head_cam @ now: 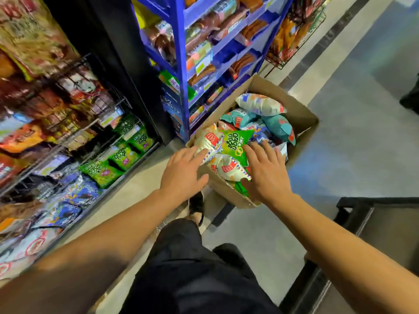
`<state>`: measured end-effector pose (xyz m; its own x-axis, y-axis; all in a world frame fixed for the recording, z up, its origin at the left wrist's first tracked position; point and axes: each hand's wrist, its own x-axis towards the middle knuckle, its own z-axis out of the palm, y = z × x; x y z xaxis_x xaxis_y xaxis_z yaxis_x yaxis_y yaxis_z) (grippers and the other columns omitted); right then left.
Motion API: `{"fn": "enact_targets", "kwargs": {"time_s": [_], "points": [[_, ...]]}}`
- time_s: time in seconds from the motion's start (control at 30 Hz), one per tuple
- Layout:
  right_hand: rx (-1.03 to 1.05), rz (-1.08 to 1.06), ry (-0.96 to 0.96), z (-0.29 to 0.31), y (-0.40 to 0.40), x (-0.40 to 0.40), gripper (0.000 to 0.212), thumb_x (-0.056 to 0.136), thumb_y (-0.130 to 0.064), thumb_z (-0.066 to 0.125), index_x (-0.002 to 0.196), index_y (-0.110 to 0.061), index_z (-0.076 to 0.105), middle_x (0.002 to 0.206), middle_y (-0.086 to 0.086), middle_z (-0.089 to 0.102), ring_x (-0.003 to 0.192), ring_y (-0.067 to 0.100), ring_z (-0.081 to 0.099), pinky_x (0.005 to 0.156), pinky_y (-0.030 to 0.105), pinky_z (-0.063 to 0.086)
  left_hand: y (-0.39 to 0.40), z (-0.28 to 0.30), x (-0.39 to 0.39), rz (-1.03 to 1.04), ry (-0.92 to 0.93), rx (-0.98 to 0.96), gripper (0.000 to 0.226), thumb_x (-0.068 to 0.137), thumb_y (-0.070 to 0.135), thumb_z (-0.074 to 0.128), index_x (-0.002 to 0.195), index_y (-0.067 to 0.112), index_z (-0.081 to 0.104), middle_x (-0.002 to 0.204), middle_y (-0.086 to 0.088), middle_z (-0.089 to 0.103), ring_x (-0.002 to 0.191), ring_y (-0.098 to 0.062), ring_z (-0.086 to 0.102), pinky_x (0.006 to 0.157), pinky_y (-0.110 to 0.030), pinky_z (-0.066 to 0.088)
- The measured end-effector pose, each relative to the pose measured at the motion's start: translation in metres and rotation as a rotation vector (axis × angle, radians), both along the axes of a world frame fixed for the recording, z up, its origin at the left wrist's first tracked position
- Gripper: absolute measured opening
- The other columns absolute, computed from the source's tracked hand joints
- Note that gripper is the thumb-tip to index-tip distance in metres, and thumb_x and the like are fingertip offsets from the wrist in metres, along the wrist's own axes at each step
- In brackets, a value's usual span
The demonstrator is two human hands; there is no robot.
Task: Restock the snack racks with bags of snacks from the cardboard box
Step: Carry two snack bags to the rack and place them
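Head view looked down on a cardboard box (301,123) standing on the pale floor (353,155) just beside a blue shelf unit (181,71) and heaped with snack bags. The left hand (183,173) reached over the box's near corner with fingers straight and spread, fingertips touching a white bag (209,141) at the top of the pile. The right hand (265,171) lay flat, fingers splayed, on a green onion-ring bag (235,143) and the bags beside it; neither hand was curled round anything. Teal bags (278,128) and another white bag (260,104) filled the far half of the box. To the left, a wire snack rack (74,141) held rows of snacks, matching green bags (122,156) on a low tier and blue bags (81,196) below them. Dark trousers (192,268) and a sandalled foot (196,208) showed between the arms.
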<state>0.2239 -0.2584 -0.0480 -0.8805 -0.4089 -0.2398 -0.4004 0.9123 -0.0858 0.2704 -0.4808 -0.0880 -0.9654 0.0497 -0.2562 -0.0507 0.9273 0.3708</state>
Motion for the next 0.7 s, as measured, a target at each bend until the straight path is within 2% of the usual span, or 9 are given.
{"fn": "enact_targets", "kwargs": {"time_s": [0.13, 0.3, 0.47, 0.63, 0.7], "points": [[0.003, -0.041, -0.061, -0.025, -0.011, -0.038, 0.093, 0.073, -0.036, 0.084, 0.152, -0.014, 0.04, 0.154, 0.014, 0.043, 0.145, 0.042, 0.033, 0.119, 0.057, 0.023, -0.004, -0.03, -0.049, -0.002, -0.103, 0.026, 0.074, 0.093, 0.044, 0.058, 0.156, 0.021, 0.027, 0.16, -0.01, 0.029, 0.144, -0.032, 0.026, 0.118, -0.043, 0.023], [-0.011, -0.057, -0.145, -0.066, -0.016, -0.07, 0.092, 0.072, -0.036, 0.084, 0.15, -0.013, 0.042, 0.152, 0.014, 0.045, 0.143, 0.043, 0.035, 0.116, 0.059, 0.03, 0.002, -0.078, -0.091, 0.04, -0.197, 0.04, 0.09, 0.084, 0.045, 0.067, 0.158, 0.02, 0.02, 0.162, -0.01, 0.024, 0.142, -0.034, 0.029, 0.114, -0.048, 0.032], [-0.057, -0.051, -0.176, -0.11, -0.011, -0.093, 0.089, 0.076, -0.039, 0.081, 0.15, -0.011, 0.04, 0.151, 0.015, 0.045, 0.143, 0.043, 0.034, 0.114, 0.061, 0.03, 0.013, -0.134, -0.116, 0.099, -0.197, 0.067, 0.095, 0.077, 0.043, 0.076, 0.155, 0.025, 0.026, 0.16, -0.012, 0.026, 0.137, -0.038, 0.037, 0.11, -0.049, 0.038], [-0.075, -0.042, -0.225, -0.139, 0.001, -0.108, 0.091, 0.075, -0.039, 0.082, 0.15, -0.01, 0.04, 0.149, 0.016, 0.046, 0.142, 0.044, 0.034, 0.113, 0.062, 0.031, 0.019, -0.177, -0.136, 0.201, -0.241, 0.128, 0.107, 0.072, 0.039, 0.084, 0.157, 0.032, 0.019, 0.16, -0.008, 0.025, 0.137, -0.037, 0.039, 0.108, -0.049, 0.042], [-0.08, -0.049, -0.249, -0.141, 0.007, -0.11, 0.092, 0.076, -0.038, 0.082, 0.152, -0.011, 0.037, 0.152, 0.015, 0.043, 0.145, 0.043, 0.031, 0.116, 0.061, 0.028, 0.02, -0.183, -0.14, 0.223, -0.246, 0.144, 0.103, 0.074, 0.034, 0.084, 0.156, 0.033, 0.022, 0.159, -0.005, 0.029, 0.133, -0.035, 0.045, 0.105, -0.047, 0.045]]}}
